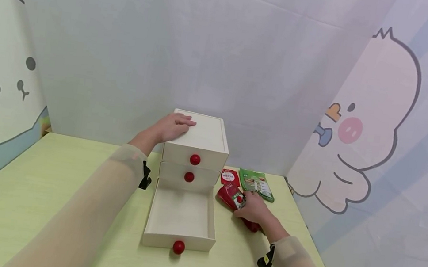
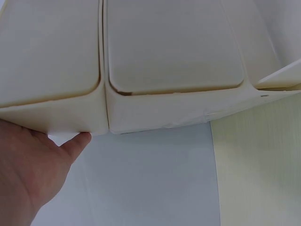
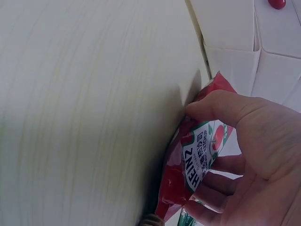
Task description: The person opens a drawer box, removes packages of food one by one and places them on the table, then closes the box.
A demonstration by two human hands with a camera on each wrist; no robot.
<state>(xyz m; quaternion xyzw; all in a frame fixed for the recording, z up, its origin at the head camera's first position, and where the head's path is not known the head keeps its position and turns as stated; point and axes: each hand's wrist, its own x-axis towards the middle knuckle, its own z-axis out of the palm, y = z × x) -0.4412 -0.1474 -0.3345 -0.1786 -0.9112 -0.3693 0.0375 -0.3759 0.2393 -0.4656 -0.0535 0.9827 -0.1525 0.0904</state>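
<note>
My left hand (image 1: 172, 128) rests on the top left edge of a white drawer cabinet (image 1: 208, 132), fingers flat over the top and thumb against its side in the left wrist view. Its bottom drawer (image 1: 200, 244) is pulled out towards me. To the right of that drawer, my right hand (image 1: 256, 210) grips a red Heinz ketchup pouch (image 3: 176, 176), thumb on one side and fingers on the other. The pouch is tilted close over the table, its spout end pointing towards me. Part of its label is hidden by the hand.
Behind the pouch lie a small red packet (image 1: 230, 177) and a green packet (image 1: 257, 185), beside the cabinet. Red ball knobs (image 1: 178, 247) stick out from the drawer fronts. A pale curtain (image 1: 128, 51) hangs behind the yellow-green table (image 1: 73, 169).
</note>
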